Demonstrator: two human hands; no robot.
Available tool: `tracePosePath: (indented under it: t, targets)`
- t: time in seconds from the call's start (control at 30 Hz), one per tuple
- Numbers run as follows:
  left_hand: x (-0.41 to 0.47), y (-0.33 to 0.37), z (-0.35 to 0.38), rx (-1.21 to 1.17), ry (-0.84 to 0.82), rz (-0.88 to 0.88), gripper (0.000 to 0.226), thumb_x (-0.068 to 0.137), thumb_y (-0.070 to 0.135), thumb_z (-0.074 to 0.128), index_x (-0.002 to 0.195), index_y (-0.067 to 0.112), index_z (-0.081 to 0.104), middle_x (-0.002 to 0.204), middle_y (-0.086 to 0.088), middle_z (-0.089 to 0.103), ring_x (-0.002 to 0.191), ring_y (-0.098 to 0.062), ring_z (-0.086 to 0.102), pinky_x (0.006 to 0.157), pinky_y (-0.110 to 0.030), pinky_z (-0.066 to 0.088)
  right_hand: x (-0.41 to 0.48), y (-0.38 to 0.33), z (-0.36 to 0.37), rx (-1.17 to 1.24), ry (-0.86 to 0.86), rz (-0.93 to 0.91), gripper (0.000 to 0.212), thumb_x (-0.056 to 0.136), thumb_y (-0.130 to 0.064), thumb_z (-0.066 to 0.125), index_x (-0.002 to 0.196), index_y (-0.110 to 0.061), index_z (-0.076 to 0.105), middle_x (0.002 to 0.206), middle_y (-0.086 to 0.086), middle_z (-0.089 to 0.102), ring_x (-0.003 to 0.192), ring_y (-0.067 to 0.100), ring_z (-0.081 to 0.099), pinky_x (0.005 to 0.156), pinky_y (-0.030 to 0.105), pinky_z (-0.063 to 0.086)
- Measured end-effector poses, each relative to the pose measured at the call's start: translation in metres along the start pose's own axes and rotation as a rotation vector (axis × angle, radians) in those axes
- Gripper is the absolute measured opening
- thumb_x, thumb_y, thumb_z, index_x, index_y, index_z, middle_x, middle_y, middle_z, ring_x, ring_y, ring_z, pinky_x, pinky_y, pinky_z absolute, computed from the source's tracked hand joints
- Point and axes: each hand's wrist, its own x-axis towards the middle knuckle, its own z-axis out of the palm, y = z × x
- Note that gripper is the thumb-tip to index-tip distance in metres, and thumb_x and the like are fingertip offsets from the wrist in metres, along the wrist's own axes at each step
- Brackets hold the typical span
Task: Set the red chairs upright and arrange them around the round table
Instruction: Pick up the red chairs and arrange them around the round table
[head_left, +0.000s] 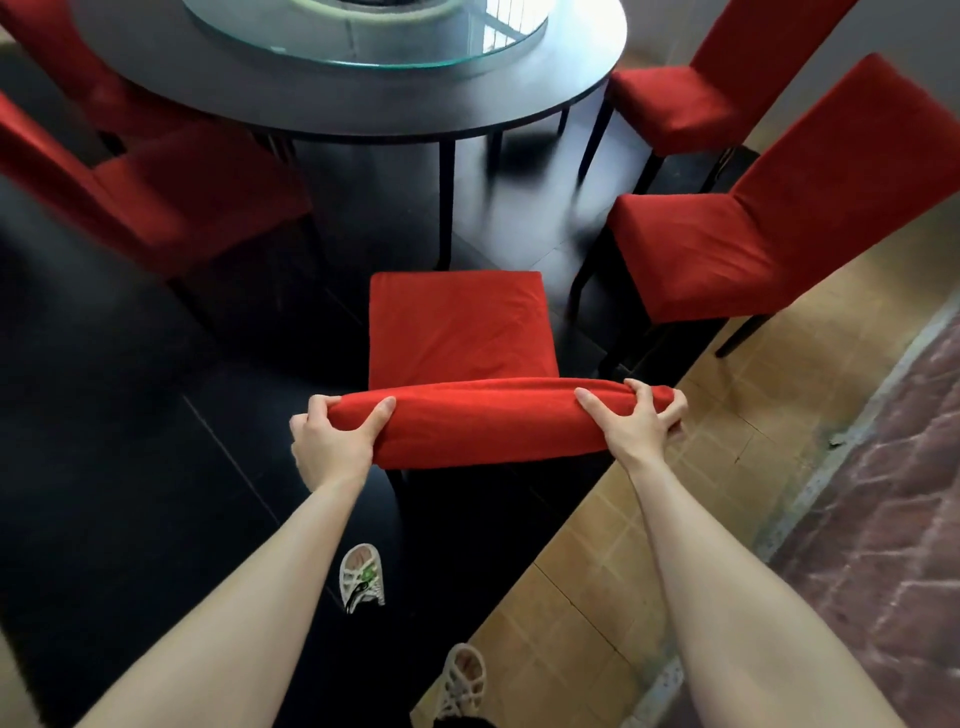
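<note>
A red fabric-covered chair (457, 327) stands upright right in front of me, its seat facing the round dark table (291, 98). My left hand (332, 441) grips the left end of the chair's backrest top, thumb on the near side. My right hand (636, 421) grips the right end the same way. Two more red chairs, one nearer (737, 244) and one farther (691, 104), stand upright to the right of the table. On the left side two others, a nearer chair (156, 202) and a farther chair (67, 67), also stand upright.
A glass turntable (374, 47) lies on the tabletop. The table's thin black legs (447, 202) stand just beyond the held chair's seat. The floor is black under the table, tan tile and reddish stone to the right. My feet in white sandals (362, 577) are below.
</note>
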Motion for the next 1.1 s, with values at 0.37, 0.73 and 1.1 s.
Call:
tracePosePath:
  t: [0.37,0.73,1.1]
  targets:
    - [0.008,0.010,0.004,-0.018,0.027,-0.021,0.064,0.069,0.068,0.073,0.112,0.023,0.055,0.115,-0.003,0.047,0.110,-0.030,0.054,0.091,-0.047,0.050,0.007,-0.016,0.006,0.047,-0.018,0.001,0.097,0.069,-0.066,0.074,0.150,-0.036,0.032,0.159,-0.001,-0.020,0.144,0.044,0.000,0.115,0.051,0.026]
    - [0.016,0.018,0.020,-0.146,0.094,-0.082,0.066,0.072,0.055,0.078,0.123,0.025,0.050,0.131,-0.007,0.038,0.104,-0.023,0.049,0.086,-0.037,0.047,0.018,-0.022,0.010,0.014,0.001,-0.030,0.092,0.069,-0.067,0.073,0.147,-0.035,0.036,0.156,-0.007,-0.014,0.139,0.043,0.009,0.106,0.048,0.035]
    - [0.031,0.016,0.014,-0.165,0.147,-0.046,0.061,0.074,0.056,0.076,0.117,0.020,0.054,0.116,0.004,0.036,0.099,-0.017,0.047,0.082,-0.031,0.044,0.018,-0.032,0.024,0.002,0.022,0.004,0.091,0.069,-0.067,0.074,0.144,-0.029,0.040,0.150,-0.005,-0.005,0.134,0.045,0.015,0.104,0.052,0.041]
